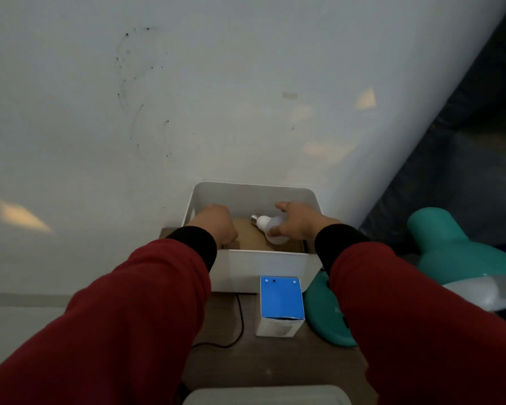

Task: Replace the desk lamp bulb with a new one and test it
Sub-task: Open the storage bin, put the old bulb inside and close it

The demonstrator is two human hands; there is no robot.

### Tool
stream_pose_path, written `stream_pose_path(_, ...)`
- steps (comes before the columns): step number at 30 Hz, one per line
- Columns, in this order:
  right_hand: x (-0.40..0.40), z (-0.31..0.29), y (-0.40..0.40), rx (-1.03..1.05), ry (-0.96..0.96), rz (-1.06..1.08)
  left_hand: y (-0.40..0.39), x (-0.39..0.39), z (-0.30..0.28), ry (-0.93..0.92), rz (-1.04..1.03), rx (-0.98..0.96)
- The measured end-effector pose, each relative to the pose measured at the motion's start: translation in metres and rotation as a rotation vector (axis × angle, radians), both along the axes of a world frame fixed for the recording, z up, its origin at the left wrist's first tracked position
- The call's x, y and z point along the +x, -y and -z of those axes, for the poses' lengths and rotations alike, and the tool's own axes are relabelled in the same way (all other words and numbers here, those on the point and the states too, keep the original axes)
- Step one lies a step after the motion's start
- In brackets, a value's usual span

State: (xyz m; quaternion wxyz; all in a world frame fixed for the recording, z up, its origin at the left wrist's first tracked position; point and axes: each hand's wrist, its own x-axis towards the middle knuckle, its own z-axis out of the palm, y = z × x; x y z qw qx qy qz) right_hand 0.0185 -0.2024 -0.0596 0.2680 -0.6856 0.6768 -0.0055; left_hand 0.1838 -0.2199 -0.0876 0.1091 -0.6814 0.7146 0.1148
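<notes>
A white bin (270,266) stands against the wall, and both my hands reach into it. My right hand (300,225) grips a white bulb (268,225) by its globe, the metal screw base pointing left. My left hand (215,225) is curled at the bin's left side over brown cardboard; whether it holds anything is hidden. In front of the bin stands a blue-and-white bulb box (281,305). The teal desk lamp is on the right, its base (323,311) beside the box and its shade (462,258) further right.
A black cord (237,325) runs across the brown desk (275,366) left of the box. A white object (266,396) lies at the near edge of the desk. The pale wall rises right behind the bin.
</notes>
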Motion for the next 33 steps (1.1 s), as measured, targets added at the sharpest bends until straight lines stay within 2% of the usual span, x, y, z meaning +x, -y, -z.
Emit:
stream_pose_path(7,-0.004,-0.047,-0.025,-0.091,-0.315,-0.081,-0.020,0.000,-0.038,-0.018,0.019,-0.077)
stream_pose_path(15,-0.008,-0.097,-0.097,-0.127,-0.428,-0.067,-0.085,0.013,-0.079,-0.061,-0.020,-0.176)
stream_pose_path(21,-0.016,-0.103,-0.166,-0.175,-0.383,-0.047,-0.158,0.027,-0.083,-0.097,-0.065,-0.137)
stream_pose_path(25,-0.026,-0.084,-0.211,-0.199,-0.274,0.018,-0.209,0.033,-0.067,-0.151,-0.096,-0.116)
stream_pose_path(28,-0.031,-0.061,-0.247,-0.209,-0.179,0.055,-0.249,0.033,-0.048,-0.331,-0.137,-0.130)
stream_pose_path(30,-0.033,-0.042,-0.271,-0.219,-0.035,0.113,-0.275,0.032,-0.034,-0.474,-0.186,-0.157)
stream_pose_path(33,-0.034,-0.005,-0.303,-0.211,0.145,0.213,-0.308,0.027,-0.003,-0.557,-0.224,-0.174)
